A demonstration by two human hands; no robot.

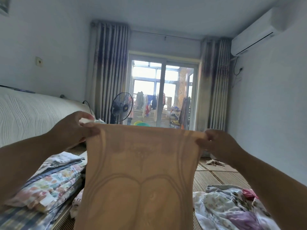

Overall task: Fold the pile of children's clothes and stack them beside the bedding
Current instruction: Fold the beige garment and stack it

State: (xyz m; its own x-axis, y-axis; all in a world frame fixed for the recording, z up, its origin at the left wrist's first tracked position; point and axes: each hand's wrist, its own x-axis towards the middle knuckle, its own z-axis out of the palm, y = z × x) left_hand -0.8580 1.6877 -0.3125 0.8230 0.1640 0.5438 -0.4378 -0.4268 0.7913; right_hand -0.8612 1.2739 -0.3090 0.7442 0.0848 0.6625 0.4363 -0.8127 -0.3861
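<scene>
A thin peach-coloured garment [139, 176] hangs stretched out in front of me, held up by its top edge. My left hand [74, 128] pinches its upper left corner and my right hand [217, 141] pinches its upper right corner. The cloth falls down past the bottom of the view and hides what lies behind it. At the lower right a loose pile of children's clothes [229, 208] in white, floral, purple and pink lies on the mat. At the lower left sits folded bedding [49, 181] with a pastel print.
A white padded headboard [29, 113] runs along the left. A woven bed mat [214, 178] covers the surface. A black standing fan [122, 107] is by the curtains, before a glass balcony door [162, 93]. A small rag [214, 162] lies at the right.
</scene>
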